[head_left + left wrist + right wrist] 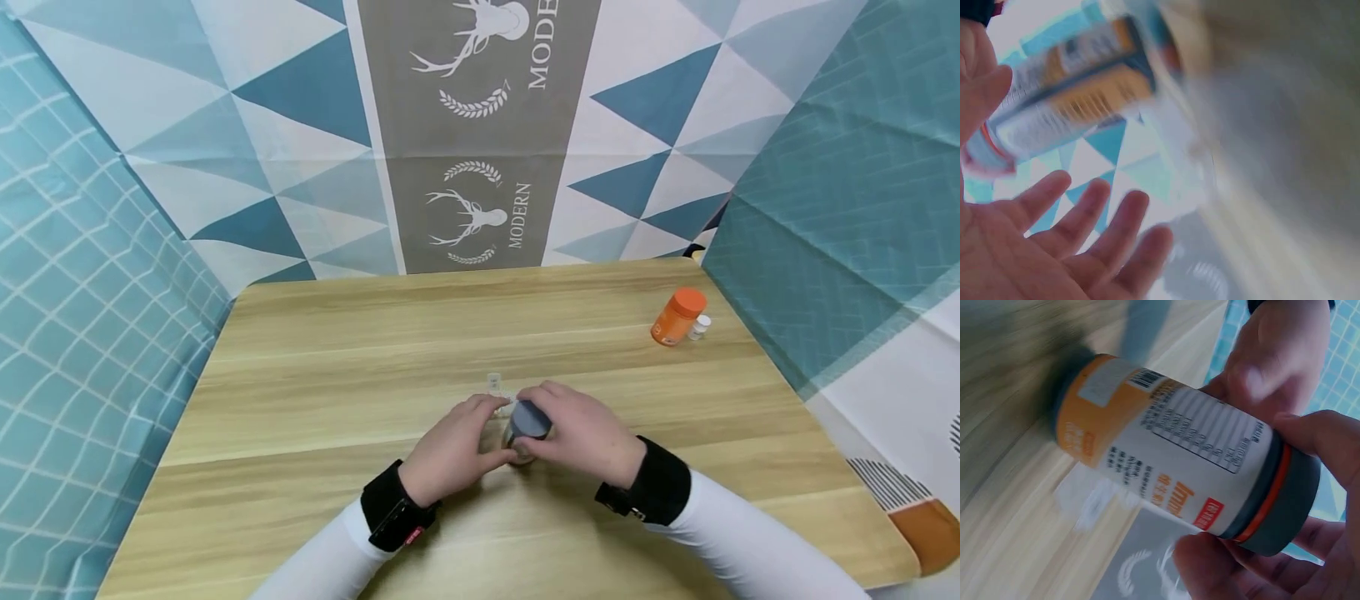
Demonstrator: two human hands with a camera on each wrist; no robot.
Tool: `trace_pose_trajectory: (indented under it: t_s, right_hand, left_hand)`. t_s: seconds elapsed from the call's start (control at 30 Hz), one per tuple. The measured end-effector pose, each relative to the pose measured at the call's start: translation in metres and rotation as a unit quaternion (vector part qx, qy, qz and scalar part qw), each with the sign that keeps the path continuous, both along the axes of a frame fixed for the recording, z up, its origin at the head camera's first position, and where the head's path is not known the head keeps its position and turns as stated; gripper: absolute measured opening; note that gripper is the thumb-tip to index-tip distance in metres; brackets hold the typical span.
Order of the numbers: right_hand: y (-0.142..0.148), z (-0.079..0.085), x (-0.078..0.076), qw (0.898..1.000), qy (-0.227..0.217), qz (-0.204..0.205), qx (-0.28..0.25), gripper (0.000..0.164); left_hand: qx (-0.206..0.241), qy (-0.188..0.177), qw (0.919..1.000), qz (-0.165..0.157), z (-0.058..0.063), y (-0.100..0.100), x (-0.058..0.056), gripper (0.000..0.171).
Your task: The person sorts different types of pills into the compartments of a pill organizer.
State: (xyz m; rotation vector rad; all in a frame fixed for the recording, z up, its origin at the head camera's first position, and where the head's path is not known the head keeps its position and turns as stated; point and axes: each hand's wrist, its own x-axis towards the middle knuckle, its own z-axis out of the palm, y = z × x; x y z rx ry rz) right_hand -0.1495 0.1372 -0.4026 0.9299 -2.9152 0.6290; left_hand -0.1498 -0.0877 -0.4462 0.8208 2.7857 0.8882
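Head view: a jar (512, 435) stands cap-up near the middle of the wooden counter (330, 358), with an orange bottle (678, 317) well apart at its 2 o'clock. Its shell looks stiff and its weight modest, though the smooth label (1191, 450) could prove slippery; the dark cap (1294, 500) seems the surest place to take hold. The right grip (581, 429), at 3 o'clock, pinches the jar around that cap, thumb to one side and fingers curled on the other. The left grip (453, 446), at 9 o'clock, has its fingers spread, palm facing the jar; whether its thumb touches cannot be told. Both forearms slant in, from 8 and 4 o'clock.
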Motion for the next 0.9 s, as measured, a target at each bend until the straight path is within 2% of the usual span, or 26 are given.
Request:
trace_pose_trajectory:
  t_s: [0.07,0.13,0.27,0.4,0.57,0.73,0.9]
  right_hand:
    - [0.016,0.003,-0.002,1.0,-0.008,-0.025,-0.009,0.056]
    - [0.035,0.005,-0.007,0.998,-0.016,-0.058,-0.014,0.058]
    - [0.081,0.006,-0.031,0.991,-0.028,-0.131,-0.013,0.057]
    - [0.123,0.0,-0.063,0.981,-0.033,-0.19,-0.008,0.057]
    - [0.149,-0.006,-0.098,0.972,-0.042,-0.232,0.0,0.06]
    - [0.154,-0.005,-0.117,0.967,-0.053,-0.25,0.014,0.059]
    - [0.154,-0.004,-0.128,0.966,-0.045,-0.254,0.021,0.058]
  left_hand:
    - [-0.049,0.048,0.9974,0.018,0.002,-0.005,0.004,0.076]
    - [-0.085,0.08,0.9923,0.04,0.003,-0.012,0.007,0.082]
    - [-0.13,0.103,0.9839,0.069,0.003,-0.023,0.01,0.091]
    - [-0.148,0.111,0.9798,0.076,0.001,-0.029,0.011,0.094]
    - [-0.151,0.104,0.9794,0.084,0.0,-0.035,0.012,0.094]
    - [-0.154,0.1,0.9791,0.088,0.0,-0.035,0.013,0.093]
    - [-0.15,0.097,0.9794,0.095,-0.001,-0.035,0.016,0.091]
